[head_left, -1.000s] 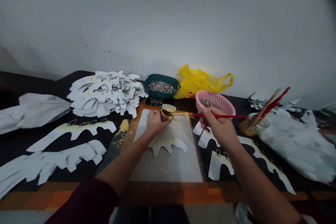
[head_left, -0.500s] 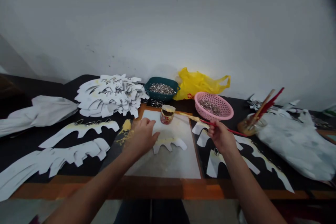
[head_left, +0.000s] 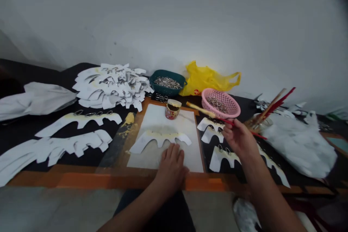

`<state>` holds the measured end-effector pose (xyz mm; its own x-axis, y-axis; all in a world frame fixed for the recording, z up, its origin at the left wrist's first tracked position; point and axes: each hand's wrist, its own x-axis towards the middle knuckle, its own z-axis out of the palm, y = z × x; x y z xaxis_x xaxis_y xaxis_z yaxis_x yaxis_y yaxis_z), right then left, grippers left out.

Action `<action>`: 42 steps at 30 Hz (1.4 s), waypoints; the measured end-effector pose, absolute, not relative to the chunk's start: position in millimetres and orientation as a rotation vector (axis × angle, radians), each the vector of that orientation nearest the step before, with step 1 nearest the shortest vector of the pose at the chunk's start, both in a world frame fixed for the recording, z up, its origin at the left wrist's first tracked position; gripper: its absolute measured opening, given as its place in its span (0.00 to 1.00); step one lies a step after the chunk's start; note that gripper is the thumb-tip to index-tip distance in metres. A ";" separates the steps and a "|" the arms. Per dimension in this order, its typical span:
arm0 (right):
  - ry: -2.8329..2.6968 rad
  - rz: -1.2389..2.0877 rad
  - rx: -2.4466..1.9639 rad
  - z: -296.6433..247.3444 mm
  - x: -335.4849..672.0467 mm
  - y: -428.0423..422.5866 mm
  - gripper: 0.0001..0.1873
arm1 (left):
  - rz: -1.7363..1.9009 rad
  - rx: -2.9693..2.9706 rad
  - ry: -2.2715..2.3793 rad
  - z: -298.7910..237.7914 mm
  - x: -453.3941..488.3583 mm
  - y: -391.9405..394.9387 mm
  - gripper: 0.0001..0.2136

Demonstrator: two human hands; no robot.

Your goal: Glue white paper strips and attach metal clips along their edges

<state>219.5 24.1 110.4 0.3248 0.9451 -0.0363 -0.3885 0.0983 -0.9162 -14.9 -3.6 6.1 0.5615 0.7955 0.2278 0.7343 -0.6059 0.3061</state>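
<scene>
the right hand (head_left: 239, 139) was clamped on the red handle of a paintbrush (head_left: 206, 112), its yellow-coated tip pointing away across the white backing sheet (head_left: 163, 116), clear of the small open jar (head_left: 172, 109). the left hand (head_left: 171, 170) lay open at the sheet's near edge, its fingers (head_left: 171, 156) just below a cut paper piece (head_left: 159, 139) with a yellow smear along its top. that piece lay flat mid-sheet, held by neither hand. paper pieces with metal rings (head_left: 219, 157) lay right of the sheet, and a pink basket (head_left: 220, 102) of rings stood beyond them.
</scene>
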 end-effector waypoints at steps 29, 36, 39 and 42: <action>-1.318 0.870 -1.666 91.1 212.3 -22.6 0.12 | 0.574 2.631 1.319 3.0 -17.0 1.4 0.28; -1.267 0.972 -1.619 87.7 193.6 -23.2 0.12 | 0.587 2.663 1.290 -1.9 -19.3 3.1 0.27; -1.232 0.982 -1.612 86.6 195.0 -22.7 0.12 | 0.572 2.667 1.291 -2.5 -20.2 3.0 0.27; -1.159 0.940 -1.614 86.9 201.8 -23.8 0.11 | 0.541 2.668 1.276 -1.3 -20.6 2.8 0.27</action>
<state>201.8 -23.8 86.9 0.2691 0.9605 -0.0714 0.2683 -0.1460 -0.9522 -20.6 2.8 -1.3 0.5770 0.7740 0.2607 0.7257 -0.6324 0.2711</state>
